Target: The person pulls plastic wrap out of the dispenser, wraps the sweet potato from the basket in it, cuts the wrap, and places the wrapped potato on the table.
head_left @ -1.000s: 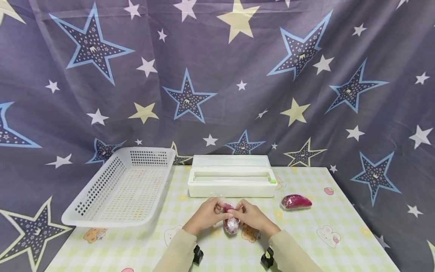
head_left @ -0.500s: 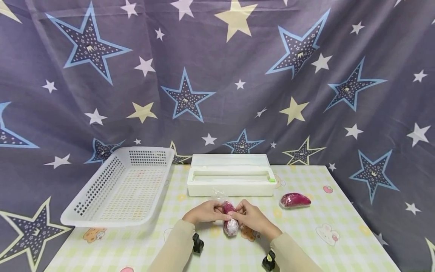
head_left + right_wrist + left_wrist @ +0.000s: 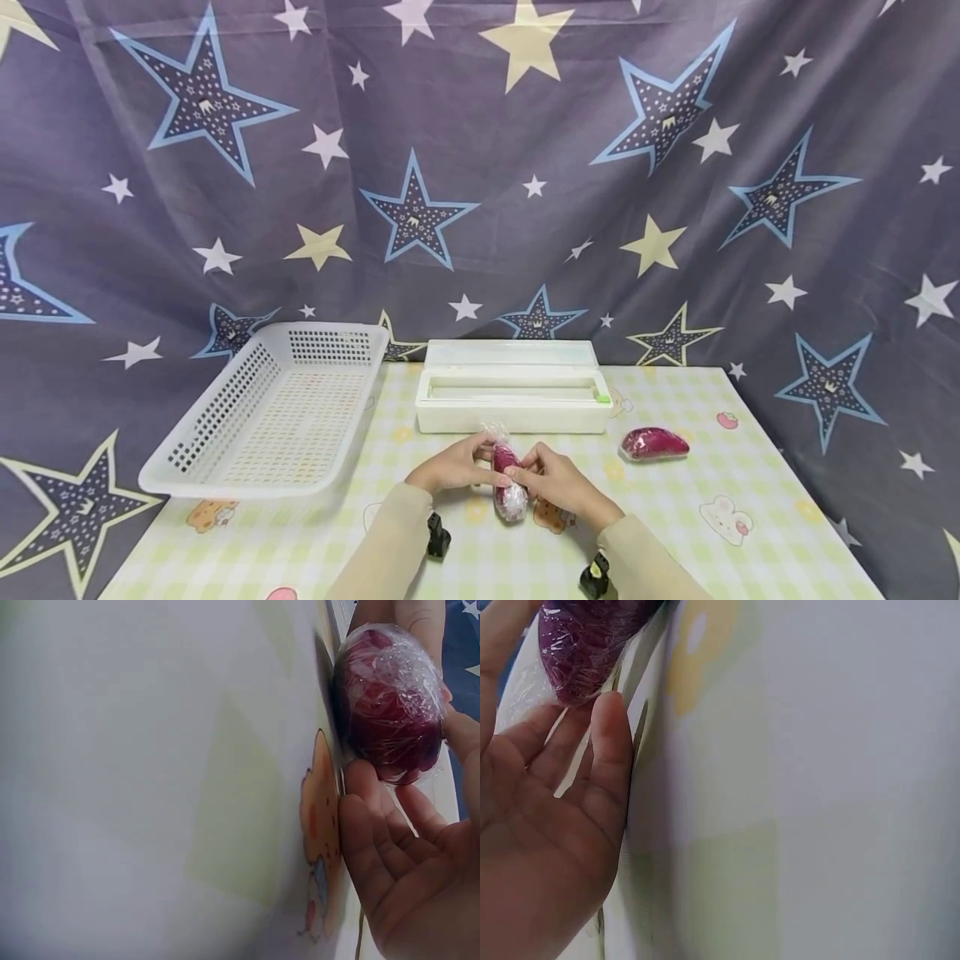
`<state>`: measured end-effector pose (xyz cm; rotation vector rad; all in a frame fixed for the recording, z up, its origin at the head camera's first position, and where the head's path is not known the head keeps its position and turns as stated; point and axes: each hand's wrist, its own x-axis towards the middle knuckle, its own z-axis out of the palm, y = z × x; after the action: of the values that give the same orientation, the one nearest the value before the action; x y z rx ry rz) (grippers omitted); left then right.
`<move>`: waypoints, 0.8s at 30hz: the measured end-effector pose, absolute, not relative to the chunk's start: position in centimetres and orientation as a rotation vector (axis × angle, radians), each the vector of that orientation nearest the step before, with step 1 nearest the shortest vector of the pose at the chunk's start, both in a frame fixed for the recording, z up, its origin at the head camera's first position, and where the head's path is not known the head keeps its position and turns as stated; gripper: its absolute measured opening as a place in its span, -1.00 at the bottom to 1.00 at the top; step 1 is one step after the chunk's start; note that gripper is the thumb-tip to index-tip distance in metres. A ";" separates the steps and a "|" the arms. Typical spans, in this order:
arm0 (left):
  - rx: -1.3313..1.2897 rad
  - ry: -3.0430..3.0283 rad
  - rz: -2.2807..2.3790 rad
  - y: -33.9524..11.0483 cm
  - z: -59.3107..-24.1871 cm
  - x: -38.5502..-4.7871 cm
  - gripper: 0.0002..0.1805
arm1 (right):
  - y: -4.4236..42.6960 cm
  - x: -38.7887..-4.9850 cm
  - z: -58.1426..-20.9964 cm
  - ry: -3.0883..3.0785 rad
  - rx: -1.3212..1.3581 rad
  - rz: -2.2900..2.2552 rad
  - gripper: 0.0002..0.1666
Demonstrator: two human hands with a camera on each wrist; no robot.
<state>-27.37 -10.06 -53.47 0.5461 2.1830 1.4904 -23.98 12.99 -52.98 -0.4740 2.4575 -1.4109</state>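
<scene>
A purple-red sweet potato (image 3: 506,479) wrapped in clear cling film lies lengthwise on the table in the head view, between both hands. My left hand (image 3: 459,465) holds its left side, thumb on top and fingers alongside. From the right, my right hand (image 3: 561,478) grips it the same way. A loose tail of film (image 3: 495,431) sticks up at the far end. The right wrist view shows the rounded near end of the sweet potato (image 3: 390,705) with crinkled film over it. In the left wrist view its dark tapered end (image 3: 585,656) rests near the fingertips.
Behind the hands stands a white cling film dispenser (image 3: 513,418), its lid raised. A second wrapped sweet potato (image 3: 654,444) lies to the right. At the left is a white perforated basket (image 3: 225,492). A checked cloth (image 3: 675,508) covers the table, with a starry curtain behind.
The fingers have shifted slightly along the sweet potato, and more of its skin shows between the hands. The film tail at the far end now stands out more. Both hands stay on it.
</scene>
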 end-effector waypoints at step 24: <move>0.891 2.565 1.249 -9.9 -52.7 -25.8 -0.32 | 13.0 -24.4 -53.6 2.453 -0.530 -1.412 -0.12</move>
<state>-25.76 -9.86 -52.68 0.8908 2.5648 1.2489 -24.35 12.98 -53.56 -0.5297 2.4534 -1.4120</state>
